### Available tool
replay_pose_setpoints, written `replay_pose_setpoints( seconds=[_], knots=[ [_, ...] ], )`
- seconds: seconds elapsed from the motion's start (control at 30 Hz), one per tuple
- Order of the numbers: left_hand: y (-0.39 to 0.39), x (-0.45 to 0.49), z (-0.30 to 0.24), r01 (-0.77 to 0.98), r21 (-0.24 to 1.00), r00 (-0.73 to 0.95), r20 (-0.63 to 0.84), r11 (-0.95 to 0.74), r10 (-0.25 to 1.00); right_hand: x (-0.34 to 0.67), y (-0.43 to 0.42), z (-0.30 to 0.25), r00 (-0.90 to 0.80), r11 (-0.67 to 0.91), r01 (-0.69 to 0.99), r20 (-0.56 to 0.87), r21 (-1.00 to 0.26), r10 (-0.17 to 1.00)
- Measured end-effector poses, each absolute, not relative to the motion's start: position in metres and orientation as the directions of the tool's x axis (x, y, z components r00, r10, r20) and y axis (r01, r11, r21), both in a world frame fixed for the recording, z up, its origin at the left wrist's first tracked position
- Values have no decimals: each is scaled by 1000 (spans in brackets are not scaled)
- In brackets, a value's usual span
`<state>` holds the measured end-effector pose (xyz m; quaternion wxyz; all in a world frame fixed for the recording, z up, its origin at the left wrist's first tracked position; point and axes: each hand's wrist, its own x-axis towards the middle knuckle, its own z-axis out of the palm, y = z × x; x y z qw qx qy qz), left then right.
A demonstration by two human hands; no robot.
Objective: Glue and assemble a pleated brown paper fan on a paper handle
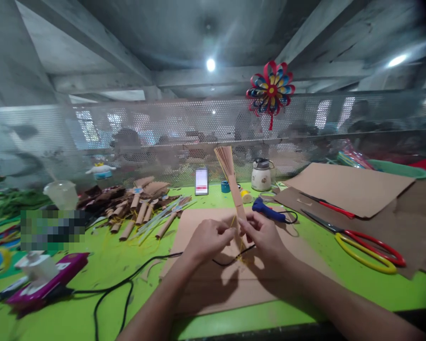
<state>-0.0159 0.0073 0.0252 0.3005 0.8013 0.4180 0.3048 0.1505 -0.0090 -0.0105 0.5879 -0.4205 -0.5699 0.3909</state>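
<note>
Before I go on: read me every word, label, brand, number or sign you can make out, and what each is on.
No text can be read.
Smartphone screen: blurred, unreadable.
White flask: brownish marks, too small to tell whether they are lettering.
Fringed paper stick in the right hand: no lettering visible.

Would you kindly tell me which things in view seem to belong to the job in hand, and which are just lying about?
Probably part of the job:
pleated brown-paper piece, held in the right hand
brown paper sheet beneath it
heaped brown-paper rolls
red-and-yellow-handled scissors
blue corded tool

Probably just about:
phone
white flask
plastic cup
hanging flower ornament
</note>
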Motion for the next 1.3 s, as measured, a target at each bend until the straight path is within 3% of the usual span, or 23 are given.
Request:
replay_pose_setpoints(
  seconds=[0.13, 0.2, 0.33, 0.47, 0.6, 0.77, 0.87, 0.97, 1.1, 1.17, 1.3],
  knots=[
    [7, -26, 38, 654, 606, 396, 237, -453, 887, 151, -6, -14, 82, 413, 24, 414, -910, 907],
    [9, -29, 42, 689, 582, 299, 316, -433, 900, 150, -6, -15, 91, 433, 47, 435, -900, 896],
    [17, -30, 46, 534, 686, 82, 539, -493, 838, 146, -9, -20, 60, 456, 41, 458, -889, 887],
    [23, -23, 39, 101, 898, 204, 403, -429, 892, 141, -13, -25, -21, 430, 17, 430, -903, 903],
    [25, -15, 27, -131, 948, 263, 316, -291, 912, 137, -15, -30, -64, 415, 60, 412, -908, 909],
    [22, -14, 22, -243, 940, 287, 305, -239, 908, 137, -15, -28, -94, 471, 131, 462, -872, 882],
    [20, -14, 26, -305, 934, 296, 277, -184, 914, 142, -15, -21, -31, 494, 104, 494, -863, 869],
    [17, -14, 30, -344, 930, 295, 238, -130, 925, 146, -14, -14, -43, 444, -34, 445, -896, 895],
    [14, -14, 33, -340, 935, 314, 213, -99, 925, 147, -14, -11, -334, 211, -330, 323, -920, 886],
    [14, -16, 33, -331, 936, 301, 224, -118, 927, 148, -14, -10, -366, 118, -390, 271, -913, 891],
    [15, -18, 34, -318, 937, 305, 246, -145, 920, 152, -10, -11, -289, 204, -229, 267, -952, 919]
  ],
)
